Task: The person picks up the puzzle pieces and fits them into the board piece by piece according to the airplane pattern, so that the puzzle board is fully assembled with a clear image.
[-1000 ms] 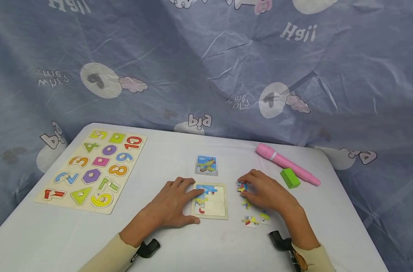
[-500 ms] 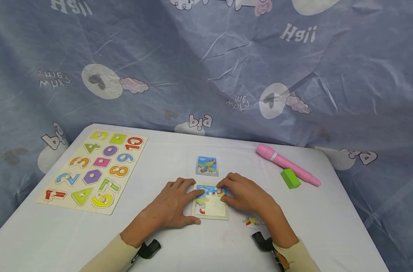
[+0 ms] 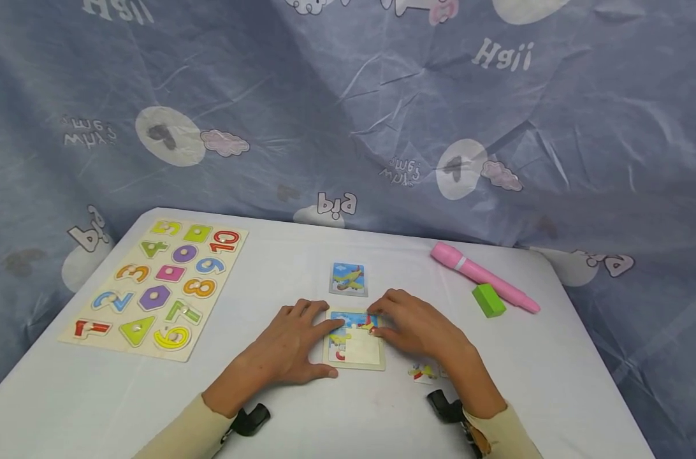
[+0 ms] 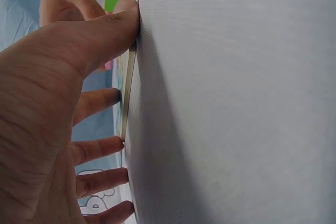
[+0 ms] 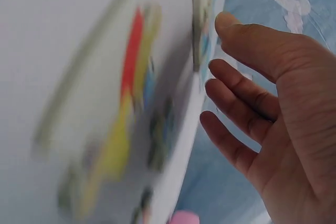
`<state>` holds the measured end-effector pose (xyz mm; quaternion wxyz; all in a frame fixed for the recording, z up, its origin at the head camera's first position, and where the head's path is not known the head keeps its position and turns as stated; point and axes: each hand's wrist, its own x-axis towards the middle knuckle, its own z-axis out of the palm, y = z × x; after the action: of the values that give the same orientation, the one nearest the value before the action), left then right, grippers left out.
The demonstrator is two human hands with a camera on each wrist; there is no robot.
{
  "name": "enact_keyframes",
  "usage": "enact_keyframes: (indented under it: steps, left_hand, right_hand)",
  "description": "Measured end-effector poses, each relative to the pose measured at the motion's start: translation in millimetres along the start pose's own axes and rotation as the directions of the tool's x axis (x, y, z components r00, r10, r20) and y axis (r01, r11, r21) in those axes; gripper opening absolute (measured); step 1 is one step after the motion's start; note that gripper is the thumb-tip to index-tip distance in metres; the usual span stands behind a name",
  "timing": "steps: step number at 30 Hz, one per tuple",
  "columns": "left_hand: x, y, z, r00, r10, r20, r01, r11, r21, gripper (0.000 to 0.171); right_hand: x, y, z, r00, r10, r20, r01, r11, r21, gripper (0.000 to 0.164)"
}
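Observation:
A small wooden jigsaw tray lies on the table in the head view. Blue-sky and airplane pieces line its top and left side; its lower right shows bare wood. My left hand steadies the tray, fingers spread, with the index finger on the pieces and the thumb at the near edge. At the tray's upper right corner, my right hand pinches a red, yellow and blue puzzle piece between thumb and index finger. In the right wrist view the thumb partly hides the contact.
Loose puzzle pieces lie beside the right forearm, which partly covers them. An airplane picture card sits beyond the tray. A number-and-shape board occupies the left. A pink marker-shaped stick and a green block lie at right.
My right hand picked up a puzzle piece from the right and carried it left to the tray's upper right corner, where the piece now sits straighter. The left hand stayed put.

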<state>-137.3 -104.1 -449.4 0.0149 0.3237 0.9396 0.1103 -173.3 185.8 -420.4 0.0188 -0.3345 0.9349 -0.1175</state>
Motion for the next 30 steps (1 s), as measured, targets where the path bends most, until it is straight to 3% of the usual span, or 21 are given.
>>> enact_keyframes:
  steps: [7,14,30]
  left_hand:
    - [0.0,0.4,-0.3,1.000,-0.004,-0.004,0.004,1.000,-0.002,0.085]
    - [-0.2,0.6,-0.3,1.000,-0.004,-0.008,0.004,1.000,-0.010,0.085]
    - [-0.8,-0.9,0.8,1.000,0.011,-0.026,-0.011,1.000,-0.014,0.085]
  right_hand:
    - [-30.9,18.7,-12.6,0.992,0.122,0.023,-0.122,0.992,-0.020,0.034]
    - [-52.9,29.6,-16.1,0.984,0.174,0.040,-0.174,0.985,-0.005,0.038]
    - [-54.5,28.6,-8.3,0.987,0.154,0.045,-0.155,0.988,0.011,0.042]
